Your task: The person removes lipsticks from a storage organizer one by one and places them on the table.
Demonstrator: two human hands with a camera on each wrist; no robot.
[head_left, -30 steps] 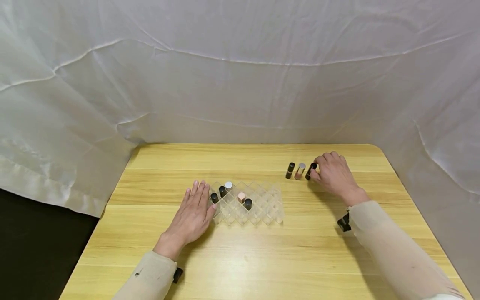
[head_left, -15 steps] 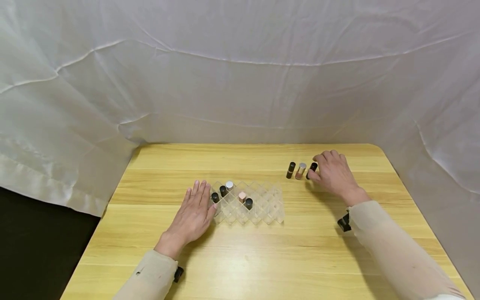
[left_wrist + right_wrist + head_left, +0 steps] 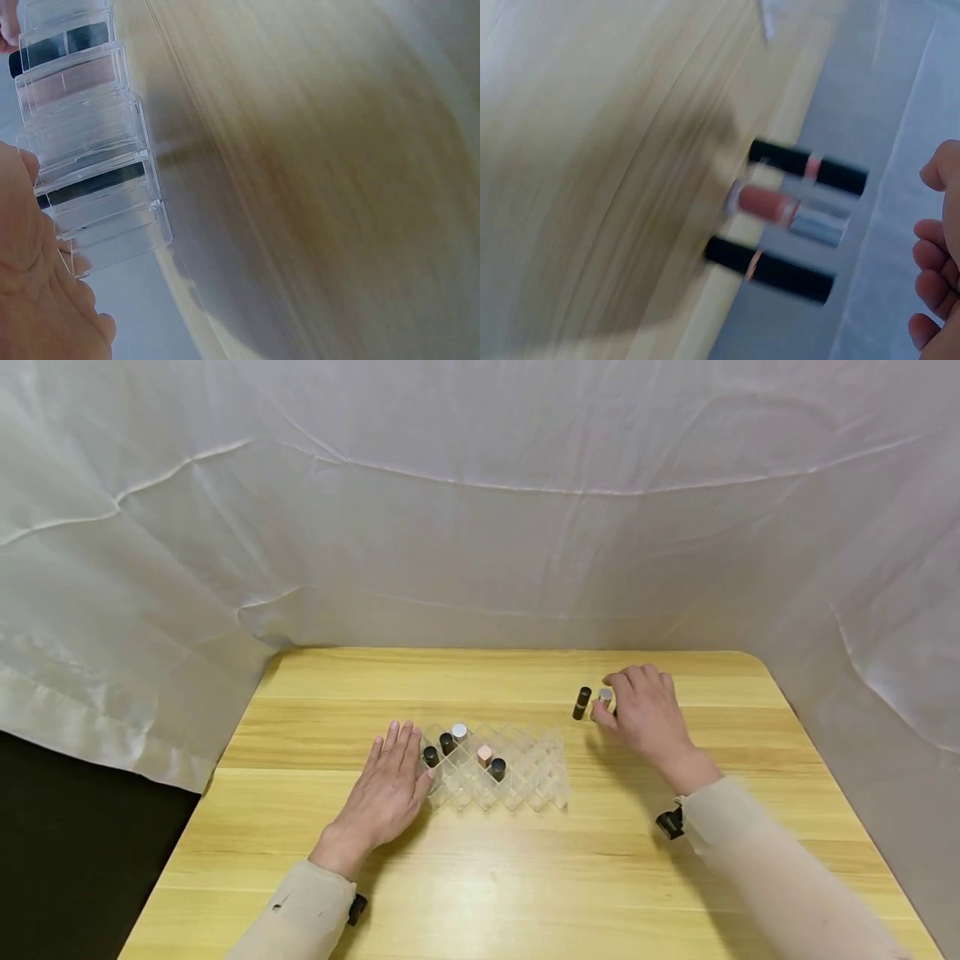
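My left hand (image 3: 385, 789) lies with straight fingers against the left end of a clear acrylic lipstick holder (image 3: 534, 768). Several lipsticks stand in its diamond slots, among them a black one (image 3: 498, 768) and a pink-capped one (image 3: 485, 754). In the left wrist view, the holder's clear wall (image 3: 82, 135) shows beside that hand. My right hand (image 3: 647, 710) hovers over a row at the back right, thumb and fingers apart. The right wrist view shows a black lipstick (image 3: 810, 166), a silver-capped lip gloss tube (image 3: 765, 202) and another black lipstick (image 3: 769, 270), all upright and apart from the fingers.
The wooden table (image 3: 487, 877) has its back edge just behind the upright row. A pale cloth (image 3: 480, 552) hangs behind and at both sides. Black wrist cameras sit under both sleeves.
My right hand has moved left from the rightmost black lipstick to over the silver-capped tube, covering that lipstick in the head view. The left hand and the holder have stayed put.
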